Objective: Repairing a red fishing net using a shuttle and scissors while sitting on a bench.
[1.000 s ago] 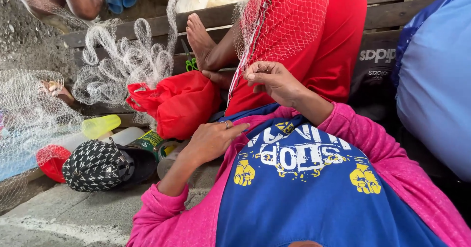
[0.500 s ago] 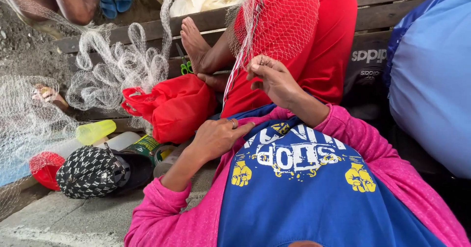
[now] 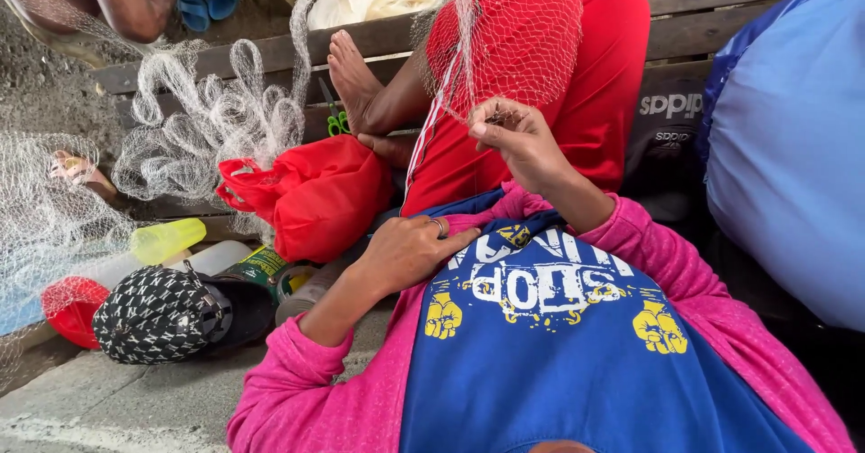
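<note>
Up close, the fishing net [image 3: 505, 48] is thin, pale mesh — right hand [image 3: 518, 142] fingers [image 3: 491, 115] pinch a strand; left hand [image 3: 410, 250] rests flat, fingers loosely spread, holding nothing.

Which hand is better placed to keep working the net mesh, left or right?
Probably the right hand: its fingers pinch the net over the red knee. The left hand rests flat on the blue shirt, away from the mesh.

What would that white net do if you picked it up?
The white net would probably flop and sag, since it already lies in loose loops. It looks thin, so likely light. It may snag, as it drapes over the red bag.
</note>
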